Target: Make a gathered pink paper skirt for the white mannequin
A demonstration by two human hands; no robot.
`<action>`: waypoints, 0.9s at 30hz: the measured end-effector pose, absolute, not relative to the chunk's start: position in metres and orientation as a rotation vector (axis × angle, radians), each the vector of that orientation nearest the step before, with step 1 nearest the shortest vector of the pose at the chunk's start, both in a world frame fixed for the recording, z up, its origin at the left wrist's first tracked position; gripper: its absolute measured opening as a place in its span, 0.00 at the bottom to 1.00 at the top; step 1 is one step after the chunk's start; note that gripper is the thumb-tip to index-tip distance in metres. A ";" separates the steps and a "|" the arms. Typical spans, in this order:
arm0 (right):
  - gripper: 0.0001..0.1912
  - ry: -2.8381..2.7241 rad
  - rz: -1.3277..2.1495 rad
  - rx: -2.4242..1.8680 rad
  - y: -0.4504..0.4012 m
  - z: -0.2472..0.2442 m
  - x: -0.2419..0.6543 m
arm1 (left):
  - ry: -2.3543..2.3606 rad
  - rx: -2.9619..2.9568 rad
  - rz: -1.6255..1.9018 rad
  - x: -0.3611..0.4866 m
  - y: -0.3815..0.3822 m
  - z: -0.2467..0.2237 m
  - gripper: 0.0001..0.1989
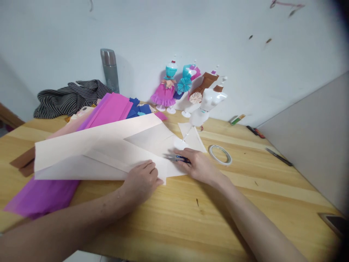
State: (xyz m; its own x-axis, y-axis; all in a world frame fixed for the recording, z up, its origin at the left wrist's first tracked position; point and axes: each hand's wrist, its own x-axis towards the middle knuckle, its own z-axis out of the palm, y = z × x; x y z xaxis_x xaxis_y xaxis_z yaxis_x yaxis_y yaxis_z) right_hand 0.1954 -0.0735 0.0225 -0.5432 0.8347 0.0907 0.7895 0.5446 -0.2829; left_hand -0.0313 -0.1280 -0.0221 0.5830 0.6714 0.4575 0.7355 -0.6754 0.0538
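A large sheet of pale paper [106,145], partly folded over, lies across the left and middle of the wooden table. My left hand [143,178] holds the paper near its lower right corner, fingers curled on the edge. In my right hand [195,163] are small dark-blue thread snips [178,158], their blades pointing left over the paper's right part. The blade tips are blurred. A bare white mini mannequin [211,100] stands just behind my right hand, its base close to the fingers.
Several dressed mini mannequins [166,91] line the wall. A tape roll [220,155] and a craft knife [278,157] lie to the right. Magenta paper [111,111], purple paper [46,196], a striped cloth [71,98] and a flask [110,71] are at the left.
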 end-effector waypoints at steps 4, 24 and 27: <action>0.13 -2.578 0.318 -1.429 -0.075 0.032 0.195 | -1.174 -2.730 -0.643 -0.033 -0.129 -0.024 0.08; 0.07 -2.617 0.314 -1.348 -0.071 0.016 0.183 | -1.391 -2.648 -0.941 -0.032 -0.131 -0.014 0.10; 0.09 -2.639 0.220 -1.376 -0.070 0.007 0.176 | -1.339 -2.632 -0.943 -0.032 -0.130 -0.016 0.10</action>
State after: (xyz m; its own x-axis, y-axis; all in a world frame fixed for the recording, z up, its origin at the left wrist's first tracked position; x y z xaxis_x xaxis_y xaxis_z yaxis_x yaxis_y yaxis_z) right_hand 0.1758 -0.0696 0.0073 -0.5651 0.8220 0.0707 0.7990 0.5666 -0.2013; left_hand -0.0322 -0.1297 -0.0156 0.4417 0.7205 0.5345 0.7459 -0.6261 0.2275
